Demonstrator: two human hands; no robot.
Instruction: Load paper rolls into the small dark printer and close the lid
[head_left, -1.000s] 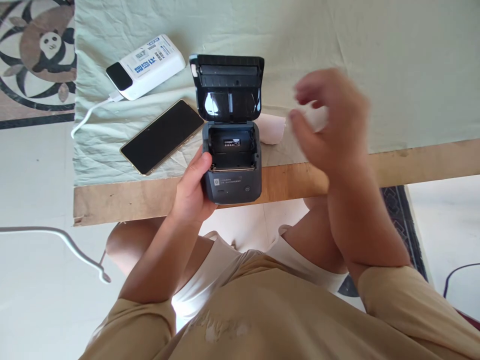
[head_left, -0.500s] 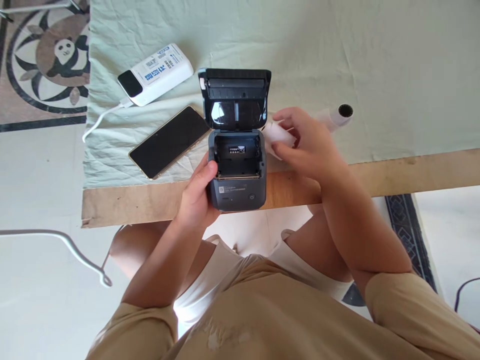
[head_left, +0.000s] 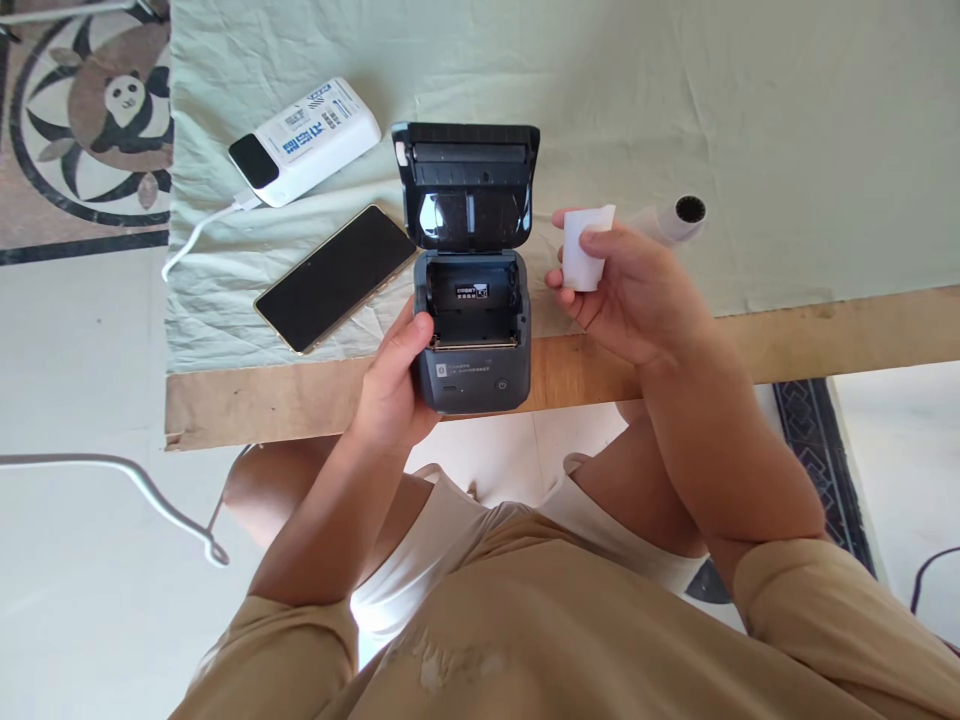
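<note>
A dark grey label printer [head_left: 474, 385] with its black lid [head_left: 471, 185] flipped up is held at the table's front edge. My left hand [head_left: 394, 385] grips it from the left side, thumb on the rim of its paper bay. That bay holds no roll, and a small label shows on its inner wall. To the right, my right hand [head_left: 630, 280] pinches a small piece of white paper [head_left: 583, 250] between thumb and fingers, clear of the printer. Just beyond that hand lies a white paper roll [head_left: 681, 218] with a dark core, partly hidden by the hand.
Left of the printer lie a black phone [head_left: 337, 275] and a white power bank [head_left: 319, 140] with a white cable [head_left: 196, 235] plugged in. A pale green cloth [head_left: 787, 150] covers the table up to its bare wooden edge [head_left: 825, 335].
My right hand has lifted the white paper from beside the printer and turned palm up with it, a little to the right. The left hand and printer are nearly unmoved.
</note>
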